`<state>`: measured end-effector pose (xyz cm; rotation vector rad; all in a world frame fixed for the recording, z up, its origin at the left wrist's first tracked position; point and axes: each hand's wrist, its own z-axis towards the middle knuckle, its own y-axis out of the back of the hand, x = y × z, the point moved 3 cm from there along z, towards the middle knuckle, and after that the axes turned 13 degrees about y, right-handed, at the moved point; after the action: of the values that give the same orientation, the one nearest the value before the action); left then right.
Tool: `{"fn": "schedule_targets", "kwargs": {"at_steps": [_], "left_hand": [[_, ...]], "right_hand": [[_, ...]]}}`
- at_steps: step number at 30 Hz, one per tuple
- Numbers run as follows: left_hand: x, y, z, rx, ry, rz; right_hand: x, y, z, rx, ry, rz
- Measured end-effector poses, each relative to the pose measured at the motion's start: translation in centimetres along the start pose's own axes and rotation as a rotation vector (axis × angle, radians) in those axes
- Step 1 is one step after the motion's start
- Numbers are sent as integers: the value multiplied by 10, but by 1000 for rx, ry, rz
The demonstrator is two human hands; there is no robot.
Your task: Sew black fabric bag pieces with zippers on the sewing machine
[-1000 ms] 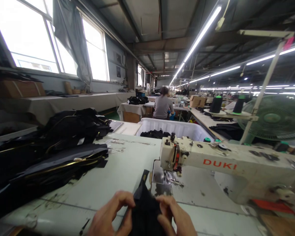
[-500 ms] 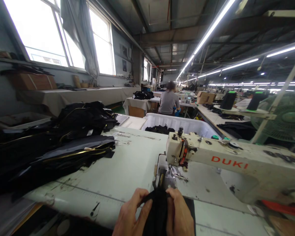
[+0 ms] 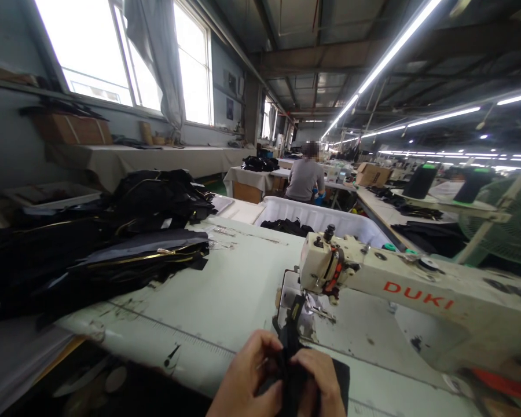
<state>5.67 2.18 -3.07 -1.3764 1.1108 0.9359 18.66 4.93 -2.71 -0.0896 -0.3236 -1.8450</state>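
A black fabric piece (image 3: 292,379) with a strip of gold zipper at its far end runs up to the needle area of a cream sewing machine (image 3: 321,263). My left hand (image 3: 254,373) pinches the fabric's left edge between thumb and fingers. On the other side, my right hand (image 3: 319,376) is closed on the same fabric, its fingertips close to the left hand's. Both hands are just in front of the machine's needle plate. Part of the fabric hangs out of sight below the hands, and a dark flap shows right of my right hand.
Black zippered pieces (image 3: 147,243) lie heaped on the left of the pale green table (image 3: 238,278). Behind the machine stands a white bin (image 3: 342,217) with dark fabric inside. A person (image 3: 304,176) sits farther back. Thread cones (image 3: 421,180) and a fan (image 3: 512,217) are at right.
The fabric's zipper end reaches farther under the machine head, and its body is gathered narrower between my hands. My left hand's fingers have shifted toward the right hand. The view has turned slightly left.
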Motion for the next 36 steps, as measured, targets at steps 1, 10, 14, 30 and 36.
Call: {"fn": "schedule_targets", "kwargs": {"at_steps": [1, 10, 14, 30, 36], "left_hand": [[-2, 1, 1, -21, -29, 41], [-36, 24, -9, -212, -196, 165], [-33, 24, -13, -251, -223, 172], [-24, 25, -17, -23, 93, 46], [-21, 21, -14, -46, 132, 100]], "right_hand": [[1, 0, 0, 12, -21, -10], [0, 9, 4, 89, -273, -103], [4, -3, 7, 210, -144, 71], [12, -6, -3, 49, -291, 255], [9, 1, 1, 90, -380, 300]]}}
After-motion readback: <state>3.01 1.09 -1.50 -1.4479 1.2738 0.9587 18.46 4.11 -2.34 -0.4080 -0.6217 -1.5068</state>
